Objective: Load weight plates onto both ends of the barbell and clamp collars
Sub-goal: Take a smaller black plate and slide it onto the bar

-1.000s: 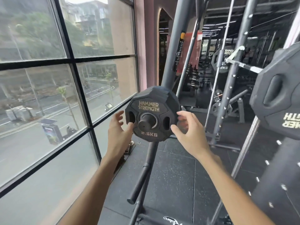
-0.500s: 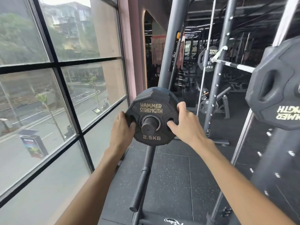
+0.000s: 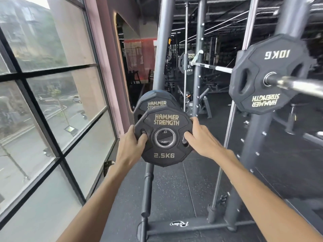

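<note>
The left hand grips the 2.5 kg plate by its left edge, thumb in a grip hole. The right hand mirrors it, fingers probably curled behind. The barbell sleeve lies up-right, nearer the right hand, jutting out from the 10 kg plate.

window: tall panes in dark frames, filling the left side down to the floor.
outside: a grey street, thin trees and a tall building, all blurred through the glass.
pillar: pinkish, just right of the window.
floor: dark speckled rubber tiles.
rack uprights: one plain grey post; a second with a row of holes beside it.
storage peg: black, slanting down toward the base bar.
base bar: dark, with a white upside-down logo.
far room: dim machines, a red panel.
</note>
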